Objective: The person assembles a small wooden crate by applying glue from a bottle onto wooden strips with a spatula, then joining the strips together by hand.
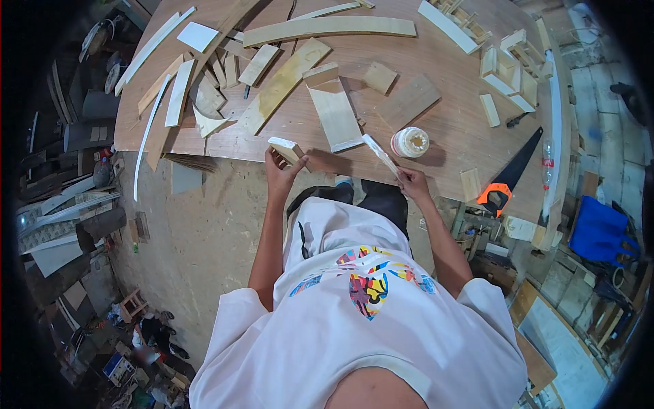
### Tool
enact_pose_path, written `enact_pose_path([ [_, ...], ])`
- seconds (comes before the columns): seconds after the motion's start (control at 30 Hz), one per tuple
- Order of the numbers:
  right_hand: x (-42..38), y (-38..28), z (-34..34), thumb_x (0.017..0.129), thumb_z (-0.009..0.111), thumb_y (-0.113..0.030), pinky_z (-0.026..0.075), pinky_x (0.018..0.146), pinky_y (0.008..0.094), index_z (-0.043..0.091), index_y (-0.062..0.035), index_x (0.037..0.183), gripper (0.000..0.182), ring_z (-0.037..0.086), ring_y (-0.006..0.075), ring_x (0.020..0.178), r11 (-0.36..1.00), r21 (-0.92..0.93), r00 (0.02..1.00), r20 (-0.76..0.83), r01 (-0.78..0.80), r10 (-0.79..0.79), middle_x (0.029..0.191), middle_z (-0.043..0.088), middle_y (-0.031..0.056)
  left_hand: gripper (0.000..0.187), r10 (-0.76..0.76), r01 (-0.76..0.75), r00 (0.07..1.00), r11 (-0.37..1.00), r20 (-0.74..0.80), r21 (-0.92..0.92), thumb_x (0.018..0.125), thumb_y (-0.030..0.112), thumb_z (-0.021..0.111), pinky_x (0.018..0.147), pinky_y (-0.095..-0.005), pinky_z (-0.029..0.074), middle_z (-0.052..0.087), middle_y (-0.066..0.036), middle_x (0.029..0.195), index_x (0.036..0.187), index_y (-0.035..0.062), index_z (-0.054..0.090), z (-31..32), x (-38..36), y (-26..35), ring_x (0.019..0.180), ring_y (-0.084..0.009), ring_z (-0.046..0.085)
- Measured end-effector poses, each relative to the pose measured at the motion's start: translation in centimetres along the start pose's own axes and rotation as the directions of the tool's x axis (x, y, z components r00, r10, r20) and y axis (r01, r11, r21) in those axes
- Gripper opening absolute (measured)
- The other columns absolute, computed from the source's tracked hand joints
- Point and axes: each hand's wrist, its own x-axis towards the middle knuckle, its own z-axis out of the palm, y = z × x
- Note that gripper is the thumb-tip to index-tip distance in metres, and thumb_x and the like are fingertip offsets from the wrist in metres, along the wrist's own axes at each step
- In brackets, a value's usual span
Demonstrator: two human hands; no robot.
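Observation:
My left hand [280, 174] grips a small wooden block [290, 151] at the table's near edge, and the block's upper edge looks coated white. Between the fingers of my right hand [413, 183] is a thin stick [381, 154], its far part covered in a white paste that looks like glue. Just beyond that stick stands an open white jar [410, 142] with paste around its rim. A flat board [336, 114] with a small crosspiece at its far end lies on the table between my hands, its near edge white.
Wood strips and offcuts [285, 85] spread over the left and middle of the wooden table [470, 150]. At the right lie a handsaw [516, 174] with an orange handle, a plastic bottle [547, 165] and small slatted wooden assemblies [507, 71]. Clutter covers the floor on both sides.

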Motion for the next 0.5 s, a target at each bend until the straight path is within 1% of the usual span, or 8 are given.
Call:
enact_pose_path([
  [0.03, -0.1, 0.0, -0.2, 0.095, 0.054, -0.015, 0.037, 0.043, 0.0212, 0.065, -0.0007, 0.107, 0.023, 0.045, 0.0048, 0.051, 1.000, 0.009, 1.000, -0.006, -0.013, 0.013, 0.066, 0.055, -0.0013, 0.088, 0.008, -0.008, 1.000, 1.000, -0.005, 0.004, 0.065, 0.024, 0.086, 0.092, -0.0365, 0.044, 0.051, -0.016, 0.118, 0.129, -0.0021, 0.032, 0.0, 0.1, -0.2, 0.106, -0.0237, 0.054],
  [0.17, -0.4, -0.9, 0.8, 0.095, 0.054, -0.015, 0.037, 0.043, 0.0213, 0.066, -0.0013, 0.105, 0.021, 0.044, 0.0047, 0.049, 0.998, 0.065, 1.000, 0.030, 0.000, -0.002, 0.064, 0.053, -0.0027, 0.088, -0.003, 0.003, 1.000, 1.000, 0.006, 0.005, 0.065, 0.024, 0.086, 0.091, -0.0361, 0.044, 0.051, -0.016, 0.118, 0.129, -0.0022, 0.032, 0.1, 0.1, -0.5, 0.106, -0.0236, 0.054],
  [0.23, -0.1, -1.1, 1.9, 0.095, 0.053, -0.015, 0.037, 0.043, 0.0216, 0.067, -0.0023, 0.104, 0.021, 0.044, 0.0044, 0.049, 0.998, -0.036, 0.995, 0.081, 0.059, -0.056, 0.063, 0.052, -0.0031, 0.087, 0.002, -0.001, 1.000, 1.000, 0.021, -0.015, 0.065, 0.024, 0.086, 0.091, -0.0357, 0.044, 0.051, -0.016, 0.118, 0.128, -0.0022, 0.032, 0.3, 0.1, -0.3, 0.106, -0.0236, 0.053],
  [0.27, 0.0, -1.2, 2.1, 0.095, 0.053, -0.015, 0.037, 0.043, 0.0216, 0.067, -0.0023, 0.104, 0.021, 0.044, 0.0044, 0.049, 0.998, -0.035, 0.995, 0.080, 0.058, -0.055, 0.063, 0.052, -0.0031, 0.087, 0.002, -0.001, 1.000, 1.000, 0.022, -0.014, 0.065, 0.024, 0.086, 0.091, -0.0357, 0.044, 0.051, -0.016, 0.118, 0.128, -0.0022, 0.032, 0.4, 0.0, -0.3, 0.106, -0.0236, 0.053],
  [0.33, 0.4, -0.7, 2.5, 0.095, 0.055, -0.018, 0.040, 0.044, 0.0203, 0.065, -0.0044, 0.113, 0.025, 0.046, 0.0043, 0.052, 0.990, -0.131, 0.994, 0.105, 0.052, -0.038, 0.071, 0.058, -0.0002, 0.088, -0.008, 0.008, 1.000, 1.000, 0.021, 0.001, 0.064, 0.024, 0.086, 0.091, -0.0353, 0.045, 0.051, -0.017, 0.118, 0.128, -0.0023, 0.032, 0.5, 0.0, -0.1, 0.106, -0.0235, 0.053],
  [0.37, 0.5, -0.5, 2.4, 0.095, 0.055, -0.018, 0.040, 0.044, 0.0203, 0.065, -0.0044, 0.113, 0.025, 0.046, 0.0043, 0.052, 0.990, -0.132, 0.994, 0.106, 0.053, -0.040, 0.071, 0.058, -0.0002, 0.088, -0.007, 0.007, 1.000, 1.000, 0.019, 0.001, 0.064, 0.024, 0.086, 0.091, -0.0353, 0.045, 0.051, -0.017, 0.118, 0.128, -0.0023, 0.032, 0.4, 0.0, 0.0, 0.106, -0.0235, 0.053],
  [0.43, 0.1, -0.4, 1.8, 0.095, 0.053, -0.015, 0.037, 0.044, 0.0213, 0.067, -0.0037, 0.106, 0.022, 0.044, 0.0040, 0.050, 0.999, -0.031, 1.000, 0.024, 0.014, -0.013, 0.063, 0.053, -0.0031, 0.088, -0.021, 0.021, 1.000, 1.000, 0.009, 0.001, 0.064, 0.024, 0.086, 0.092, -0.0357, 0.044, 0.051, -0.017, 0.118, 0.128, -0.0024, 0.032, 0.4, 0.0, 0.1, 0.106, -0.0236, 0.053],
  [0.5, -0.1, -0.4, 1.1, 0.095, 0.053, -0.015, 0.038, 0.044, 0.0212, 0.067, -0.0037, 0.107, 0.022, 0.044, 0.0039, 0.050, 1.000, -0.024, 1.000, 0.007, 0.005, -0.005, 0.063, 0.053, -0.0032, 0.088, -0.017, 0.017, 1.000, 1.000, 0.006, 0.002, 0.064, 0.024, 0.086, 0.092, -0.0360, 0.044, 0.051, -0.017, 0.118, 0.128, -0.0025, 0.032, 0.2, -0.1, 0.1, 0.106, -0.0237, 0.053],
])
